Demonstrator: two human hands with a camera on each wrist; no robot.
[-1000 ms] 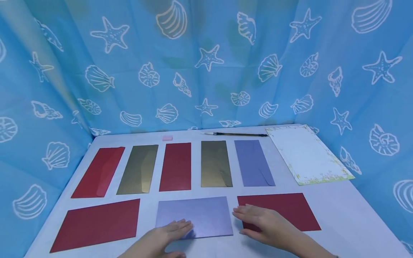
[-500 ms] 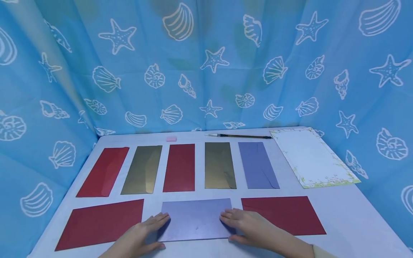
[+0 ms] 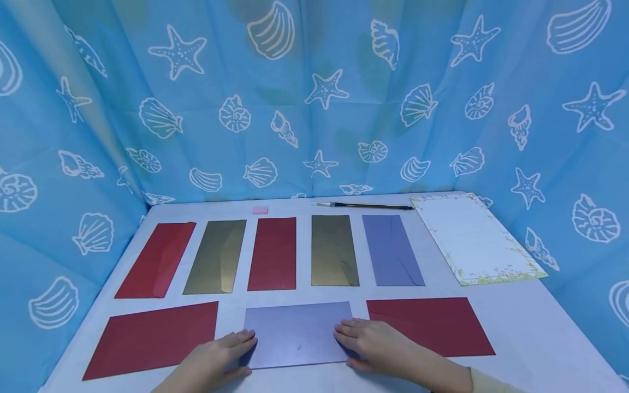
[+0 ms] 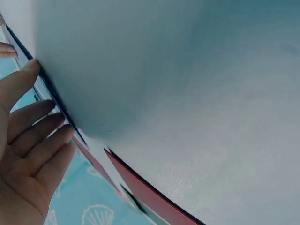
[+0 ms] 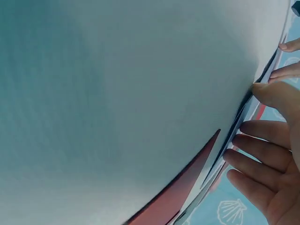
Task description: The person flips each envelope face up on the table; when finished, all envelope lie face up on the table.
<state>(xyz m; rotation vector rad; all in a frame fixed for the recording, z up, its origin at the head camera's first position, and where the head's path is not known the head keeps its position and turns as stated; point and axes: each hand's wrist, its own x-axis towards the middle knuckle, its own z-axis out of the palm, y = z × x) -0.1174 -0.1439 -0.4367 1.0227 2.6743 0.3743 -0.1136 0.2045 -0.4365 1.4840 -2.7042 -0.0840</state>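
A lilac envelope (image 3: 297, 335) lies lengthwise across the front middle of the table, flap side not showing. My left hand (image 3: 216, 355) rests at its left end, fingers extended and thumb near the front left corner. At the right end is my right hand (image 3: 375, 346), fingertips over the edge and thumb by the front right corner. A red envelope (image 3: 152, 338) lies to the left, close to my left hand. Another red envelope (image 3: 437, 327) is partly covered by my right hand. Both wrist views show the fingers (image 4: 54, 164) (image 5: 251, 164) extended, with the table seen almost edge-on.
Behind lies a row of upright-set envelopes: red (image 3: 157, 259), gold (image 3: 213, 256), red (image 3: 272, 254), gold (image 3: 334, 248) and lilac (image 3: 391, 248). Further back are a pink eraser-like block (image 3: 260, 210), a brush (image 3: 368, 206) and bordered paper (image 3: 476, 237). A blue seashell curtain (image 3: 314, 125) surrounds the table.
My left hand has moved left from over the lilac envelope to its left end. The right hand has moved left onto the right end. The view has shifted slightly.
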